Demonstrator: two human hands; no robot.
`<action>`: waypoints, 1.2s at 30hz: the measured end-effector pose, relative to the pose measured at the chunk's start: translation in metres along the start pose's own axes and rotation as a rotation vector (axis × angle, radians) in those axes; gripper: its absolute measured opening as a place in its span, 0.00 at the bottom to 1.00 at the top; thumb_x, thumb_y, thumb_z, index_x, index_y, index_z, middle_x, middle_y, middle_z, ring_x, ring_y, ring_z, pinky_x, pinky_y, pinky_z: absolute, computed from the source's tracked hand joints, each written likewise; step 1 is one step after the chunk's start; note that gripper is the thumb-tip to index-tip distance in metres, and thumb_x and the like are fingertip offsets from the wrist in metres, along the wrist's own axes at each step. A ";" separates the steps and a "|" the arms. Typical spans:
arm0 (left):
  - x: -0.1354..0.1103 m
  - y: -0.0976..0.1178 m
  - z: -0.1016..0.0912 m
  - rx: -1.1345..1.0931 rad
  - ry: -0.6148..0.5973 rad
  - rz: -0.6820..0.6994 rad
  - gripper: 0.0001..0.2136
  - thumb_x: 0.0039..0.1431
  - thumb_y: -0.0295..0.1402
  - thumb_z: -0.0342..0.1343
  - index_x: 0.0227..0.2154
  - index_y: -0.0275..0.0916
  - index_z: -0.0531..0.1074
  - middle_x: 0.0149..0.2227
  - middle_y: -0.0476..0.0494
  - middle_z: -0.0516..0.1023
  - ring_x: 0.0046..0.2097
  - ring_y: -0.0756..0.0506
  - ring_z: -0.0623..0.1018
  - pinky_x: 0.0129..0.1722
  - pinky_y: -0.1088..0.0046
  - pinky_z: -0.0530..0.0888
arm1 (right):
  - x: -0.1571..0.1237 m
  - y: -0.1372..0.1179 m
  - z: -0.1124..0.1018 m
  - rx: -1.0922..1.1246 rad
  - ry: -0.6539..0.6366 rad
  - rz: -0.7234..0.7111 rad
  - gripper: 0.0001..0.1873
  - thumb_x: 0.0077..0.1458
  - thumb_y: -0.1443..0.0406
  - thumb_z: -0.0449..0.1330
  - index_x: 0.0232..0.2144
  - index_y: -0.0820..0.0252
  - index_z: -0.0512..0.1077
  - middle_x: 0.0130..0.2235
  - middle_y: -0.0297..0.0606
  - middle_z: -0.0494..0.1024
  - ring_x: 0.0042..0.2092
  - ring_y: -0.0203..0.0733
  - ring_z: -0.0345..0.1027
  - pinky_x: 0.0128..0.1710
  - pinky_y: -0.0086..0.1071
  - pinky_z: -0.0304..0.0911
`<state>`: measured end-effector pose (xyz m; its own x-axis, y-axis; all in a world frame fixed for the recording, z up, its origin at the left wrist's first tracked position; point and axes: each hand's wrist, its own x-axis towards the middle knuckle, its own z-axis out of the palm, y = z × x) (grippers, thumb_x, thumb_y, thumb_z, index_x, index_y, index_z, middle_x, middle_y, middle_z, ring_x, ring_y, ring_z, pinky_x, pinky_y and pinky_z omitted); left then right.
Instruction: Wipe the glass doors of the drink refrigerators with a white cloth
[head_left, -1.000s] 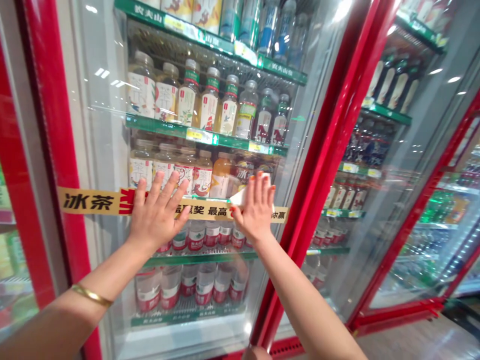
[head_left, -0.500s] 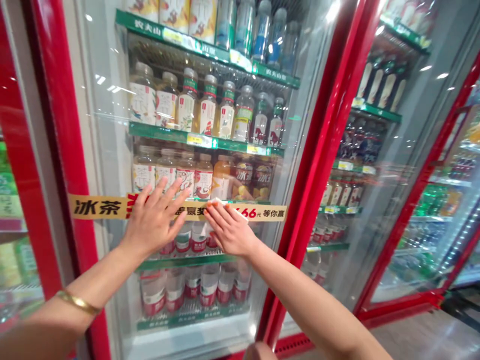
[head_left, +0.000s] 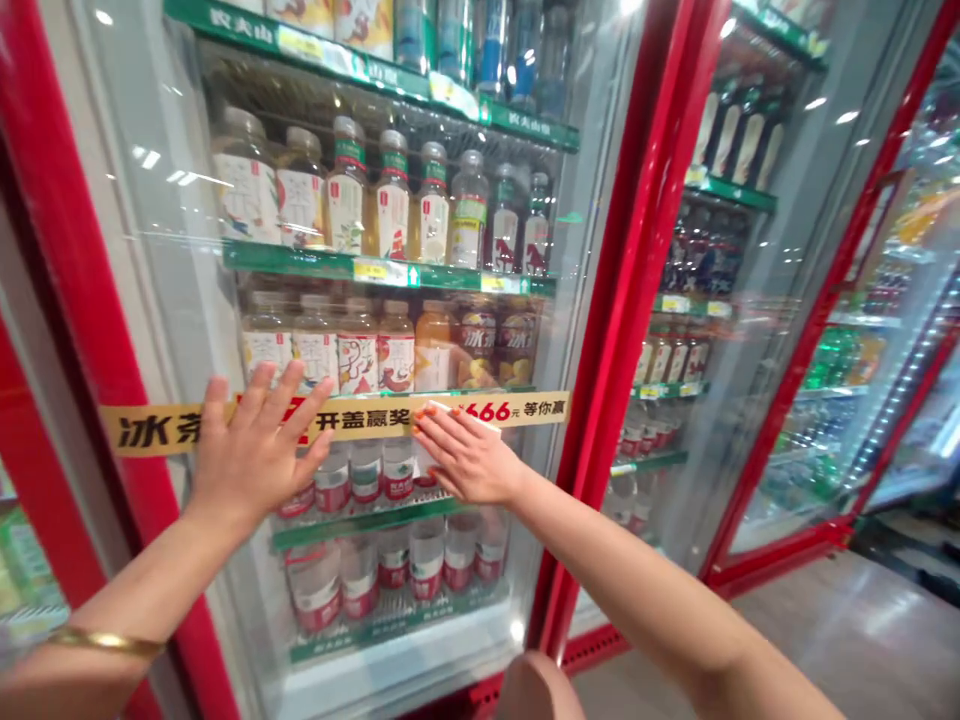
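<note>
My left hand [head_left: 251,455] lies flat with fingers spread on the glass door [head_left: 187,250] of a red-framed drinks fridge, over the left part of a yellow banner sticker [head_left: 352,420]. My right hand [head_left: 465,455] presses a small white cloth [head_left: 461,412] against the glass at the banner's middle, fingers stretched flat over it. A gold bangle [head_left: 105,640] sits on my left wrist. Behind the glass stand rows of bottled tea and juice [head_left: 390,205].
Red door frames [head_left: 630,300] separate this fridge from more glass-door coolers on the right [head_left: 750,300]. Green shelf rails carry price tags [head_left: 379,270]. Grey floor [head_left: 847,640] shows at the lower right. A rounded pinkish shape [head_left: 536,690] sits at the bottom edge.
My right hand with the cloth slid left along the banner from its right end to its middle. My left hand shifted left on the glass. The view swung slightly left.
</note>
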<state>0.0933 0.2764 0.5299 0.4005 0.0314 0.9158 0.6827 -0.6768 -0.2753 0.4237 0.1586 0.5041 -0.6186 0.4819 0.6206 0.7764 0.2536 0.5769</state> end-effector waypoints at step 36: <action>-0.004 0.006 0.002 0.076 0.049 -0.005 0.43 0.71 0.42 0.58 0.82 0.54 0.41 0.81 0.47 0.53 0.84 0.42 0.47 0.84 0.50 0.37 | 0.068 0.065 -0.030 -0.175 0.398 0.698 0.47 0.79 0.55 0.45 0.80 0.63 0.18 0.84 0.53 0.32 0.85 0.60 0.28 0.81 0.69 0.45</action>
<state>0.0968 0.2739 0.5243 0.3679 -0.0021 0.9299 0.7301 -0.6186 -0.2903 0.4285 0.1827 0.6002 -0.0224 0.1381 0.9902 0.9885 -0.1448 0.0426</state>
